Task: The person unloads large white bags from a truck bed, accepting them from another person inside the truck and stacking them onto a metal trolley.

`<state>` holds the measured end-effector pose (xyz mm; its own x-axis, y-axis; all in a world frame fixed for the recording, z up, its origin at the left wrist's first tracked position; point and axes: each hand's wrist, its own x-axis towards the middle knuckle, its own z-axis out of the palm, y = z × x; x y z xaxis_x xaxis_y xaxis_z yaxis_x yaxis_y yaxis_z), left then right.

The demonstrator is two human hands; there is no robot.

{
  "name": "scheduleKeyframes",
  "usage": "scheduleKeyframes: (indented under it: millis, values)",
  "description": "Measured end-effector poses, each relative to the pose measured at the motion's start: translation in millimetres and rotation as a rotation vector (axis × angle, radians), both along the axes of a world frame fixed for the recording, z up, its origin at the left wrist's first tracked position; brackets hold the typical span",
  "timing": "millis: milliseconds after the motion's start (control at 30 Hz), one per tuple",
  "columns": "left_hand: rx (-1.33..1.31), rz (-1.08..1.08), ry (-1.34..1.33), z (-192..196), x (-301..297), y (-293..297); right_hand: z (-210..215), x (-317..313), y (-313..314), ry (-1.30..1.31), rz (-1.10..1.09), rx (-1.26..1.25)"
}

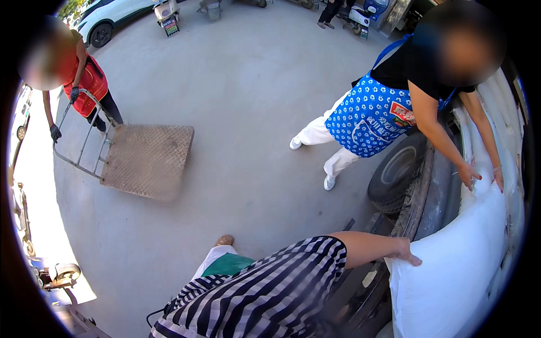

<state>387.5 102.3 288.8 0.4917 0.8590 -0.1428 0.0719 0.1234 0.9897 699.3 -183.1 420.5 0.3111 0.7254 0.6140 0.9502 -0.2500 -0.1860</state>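
concrete yard (242, 112), outdoors, sunlit at its edge, spreads left of and beyond the working hand. left hand (407, 252) at the end of a bare forearm below a striped sleeve (282, 276), palm down against the near-left edge of a plump white sack (451, 270); fingers partly bent, can't tell whether they pinch the fabric. right hand out of view.

key relation: the sack lies just right of the left hand, touching it, long axis running from below the hand up and away to the right. left hand sits at the side of the near half; a co-worker's hands (469, 173) are at the far end, apparently on it.

past the hand: dark tyre (394, 169) of a vehicle, then co-worker in blue floral apron (372, 118), leaning in. well apart to the hand's left, flat trolley (149, 155), its handle held by another person in red apron (93, 93). farthest: parked white car (121, 14), scooters.
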Motion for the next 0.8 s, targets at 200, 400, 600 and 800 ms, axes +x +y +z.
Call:
scheduleKeyframes:
  millis: [200,400,600,800]
  values:
    - [-0.207,0.094,-0.026,-43.5,-38.8,-37.9,9.7,-43.9,40.3,-0.277,-0.290,-0.384]
    - [-0.371,0.220,-0.132,-63.5,4.6,-45.8,0.1,0.0,83.0,-0.118,-0.113,-0.022]
    - [-0.421,0.179,-0.039,-109.1,-27.0,-83.7,-30.0,-90.1,42.2,0.069,-0.333,-0.333]
    - [-0.388,0.144,-0.043,-159.0,-7.1,-99.1,-105.7,-28.6,17.8,-0.057,-0.233,-0.215]
